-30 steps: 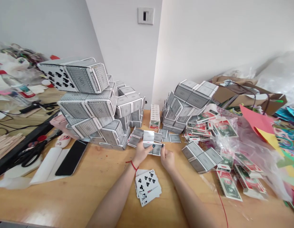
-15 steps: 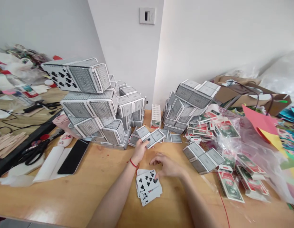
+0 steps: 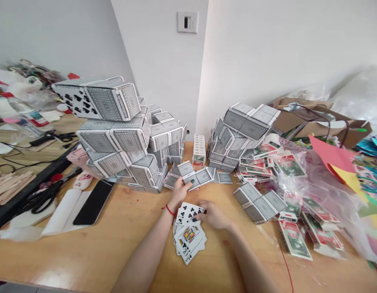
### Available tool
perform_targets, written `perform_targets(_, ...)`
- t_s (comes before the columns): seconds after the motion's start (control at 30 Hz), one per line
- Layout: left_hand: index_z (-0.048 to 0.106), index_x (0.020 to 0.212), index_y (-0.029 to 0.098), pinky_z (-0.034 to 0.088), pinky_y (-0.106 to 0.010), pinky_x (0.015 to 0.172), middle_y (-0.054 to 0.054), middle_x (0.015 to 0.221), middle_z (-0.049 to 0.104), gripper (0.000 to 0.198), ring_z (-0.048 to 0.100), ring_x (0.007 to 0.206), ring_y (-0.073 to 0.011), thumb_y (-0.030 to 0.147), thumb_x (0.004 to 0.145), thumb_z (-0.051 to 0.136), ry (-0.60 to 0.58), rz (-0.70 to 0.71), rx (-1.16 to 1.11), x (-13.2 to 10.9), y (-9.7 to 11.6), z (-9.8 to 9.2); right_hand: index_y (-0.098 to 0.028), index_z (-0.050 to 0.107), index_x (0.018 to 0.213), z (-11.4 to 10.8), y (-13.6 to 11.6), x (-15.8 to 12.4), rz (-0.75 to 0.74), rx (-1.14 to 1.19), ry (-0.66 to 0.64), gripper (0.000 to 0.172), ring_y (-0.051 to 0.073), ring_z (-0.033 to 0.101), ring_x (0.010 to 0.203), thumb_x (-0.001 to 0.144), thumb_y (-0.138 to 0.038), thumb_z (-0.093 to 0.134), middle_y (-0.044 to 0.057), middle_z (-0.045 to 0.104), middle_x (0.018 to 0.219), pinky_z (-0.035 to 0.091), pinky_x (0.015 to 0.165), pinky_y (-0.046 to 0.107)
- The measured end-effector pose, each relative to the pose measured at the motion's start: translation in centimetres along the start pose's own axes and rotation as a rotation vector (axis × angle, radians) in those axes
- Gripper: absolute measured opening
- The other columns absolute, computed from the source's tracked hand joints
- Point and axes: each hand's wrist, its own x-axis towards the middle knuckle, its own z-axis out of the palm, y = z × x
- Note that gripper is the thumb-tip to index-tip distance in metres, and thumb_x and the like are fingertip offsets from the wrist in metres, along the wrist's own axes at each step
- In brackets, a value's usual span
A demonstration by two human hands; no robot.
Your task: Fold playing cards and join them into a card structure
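My left hand [image 3: 182, 191], with a red cord at the wrist, grips a piece of joined playing cards [image 3: 198, 177], grey patterned backs upward. Between thumb and fingers my right hand [image 3: 213, 214] pinches a seven of clubs playing card [image 3: 188, 212], its face turned up. That card is raised over the near end of a loose pile of face-up cards [image 3: 190, 240], where a king shows on top. Flat folded card pieces [image 3: 173, 179] lie just beyond my left hand. A box of joined cards [image 3: 260, 202] rests on the table to the right of my right hand.
Tall stacks of card boxes stand at left [image 3: 115, 134] and right [image 3: 237, 138]. Between them is a row of card packs [image 3: 199, 149]. A phone [image 3: 94, 202] and scissors [image 3: 51, 191] lie left; opened card packets [image 3: 295, 240] and plastic wrap [image 3: 343, 211] lie right.
My right hand has closed on the seven of clubs and lifted it forward off the pile, uncovering the king. My left hand still holds the joined cards, nearly unmoved.
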Motion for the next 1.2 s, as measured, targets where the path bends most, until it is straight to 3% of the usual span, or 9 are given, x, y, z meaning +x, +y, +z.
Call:
perform_targets(0.1,0.059,0.091,0.015,0.048,-0.034,0.075,-0.008,0.098,0.064,0.034,0.060,0.088,-0.0206,0.029,0.062,0.067,0.037,0.040,0.052,0.3,0.2,-0.1,-0.015,0.057,0.072,-0.2,0.7,-0.1,0.001,0.170,-0.001,0.021,0.013,0.052,0.064,0.077,-0.035,0.051,0.000,0.057,0.071,0.040,0.059,0.023)
perform_targets(0.2,0.062,0.088,0.015,0.045,-0.031,0.079,-0.008,0.100,0.064,0.031,0.058,0.094,-0.0207,0.029,0.061,0.066,0.047,0.068,0.113,0.4,0.3,-0.2,-0.016,0.053,0.085,-0.2,1.3,-0.2,0.035,0.222,0.076,0.018,0.012,0.052,0.060,0.074,-0.030,0.055,-0.001,0.057,0.071,0.040,0.054,0.022)
perform_targets(0.3,0.063,0.087,0.016,0.044,-0.030,0.079,-0.006,0.099,0.065,0.029,0.058,0.092,-0.0194,0.029,0.062,0.066,0.035,0.066,0.086,0.4,0.3,-0.1,-0.016,0.051,0.078,-0.2,1.6,-0.2,0.073,0.198,0.102,0.017,0.011,0.049,0.057,0.072,-0.031,0.057,-0.003,0.053,0.064,0.038,0.052,0.021)
perform_targets(0.43,0.063,0.088,0.015,0.043,-0.031,0.080,-0.006,0.095,0.066,0.029,0.059,0.088,-0.0189,0.027,0.062,0.066,0.025,0.060,0.020,0.0,0.6,0.2,-0.015,0.053,0.062,-0.5,1.1,-0.2,0.011,0.179,-0.004,0.024,0.011,0.047,0.059,0.073,-0.037,0.056,-0.002,0.050,0.061,0.038,0.055,0.022)
perform_targets(0.53,0.063,0.087,0.015,0.043,-0.030,0.079,-0.006,0.095,0.066,0.028,0.059,0.088,-0.0187,0.026,0.061,0.065,0.031,0.049,0.008,-0.3,0.9,0.4,-0.015,0.056,0.058,-0.8,0.7,0.0,-0.080,0.196,0.083,0.028,0.012,0.048,0.067,0.076,-0.037,0.053,0.001,0.053,0.070,0.039,0.063,0.024)
perform_targets(0.63,0.063,0.083,0.014,0.045,-0.030,0.076,-0.005,0.088,0.067,0.026,0.061,0.082,-0.0186,0.024,0.059,0.066,0.029,0.024,0.000,-0.5,1.0,0.5,-0.015,0.055,0.061,-0.9,1.0,0.1,-0.024,0.288,0.177,0.029,0.010,0.047,0.056,0.076,-0.039,0.051,-0.001,0.052,0.061,0.038,0.054,0.022)
perform_targets(0.77,0.061,0.083,0.015,0.046,-0.031,0.076,-0.005,0.090,0.066,0.022,0.061,0.084,-0.0185,0.023,0.062,0.064,-0.032,-0.006,-0.101,-0.5,1.1,0.4,-0.017,0.050,0.073,-0.8,1.9,0.2,0.115,0.508,0.194,0.025,0.009,0.044,0.037,0.073,-0.041,0.052,-0.005,0.052,0.047,0.034,0.039,0.020)
perform_targets(1.0,0.060,0.082,0.017,0.044,-0.031,0.087,-0.003,0.090,0.066,0.018,0.059,0.094,-0.0172,0.018,0.064,0.063,-0.011,-0.015,-0.230,-0.1,1.2,-0.1,-0.017,0.046,0.077,-0.8,2.4,0.3,0.149,0.670,0.268,0.031,0.013,0.055,0.039,0.067,-0.044,0.058,0.002,0.063,0.058,0.042,0.038,0.023)
perform_targets(1.2,0.060,0.079,0.016,0.044,-0.032,0.088,-0.004,0.088,0.067,0.016,0.058,0.097,-0.0186,0.016,0.064,0.063,-0.004,-0.032,-0.271,0.0,1.1,-0.2,-0.017,0.046,0.078,-0.8,2.3,0.3,0.122,0.622,0.331,0.027,0.012,0.053,0.036,0.070,-0.041,0.055,-0.001,0.060,0.051,0.040,0.036,0.022)
